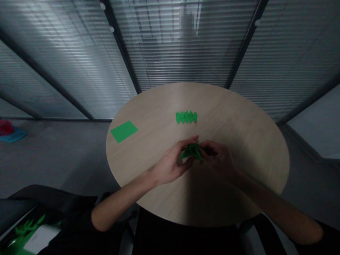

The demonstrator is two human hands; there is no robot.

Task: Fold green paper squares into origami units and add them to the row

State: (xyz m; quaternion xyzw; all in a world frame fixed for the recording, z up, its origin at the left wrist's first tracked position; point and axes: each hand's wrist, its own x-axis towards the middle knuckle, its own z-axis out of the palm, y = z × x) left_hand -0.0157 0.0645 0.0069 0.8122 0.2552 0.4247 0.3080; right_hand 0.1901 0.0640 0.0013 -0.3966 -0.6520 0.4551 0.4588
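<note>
Both my hands meet over the middle of a round light-wood table (239,134). My left hand (174,161) and my right hand (219,159) pinch a partly folded piece of green paper (192,151) between their fingertips, just above the tabletop. Behind it, toward the far edge, lies a row of several folded green paper pieces (186,117) set side by side. A flat green sheet (124,131) rests near the table's left edge.
Glass walls with horizontal blinds (170,46) stand behind the table. A red and blue object (9,130) lies on the floor at far left. Green paper shapes (26,226) sit at the bottom left beside a dark chair.
</note>
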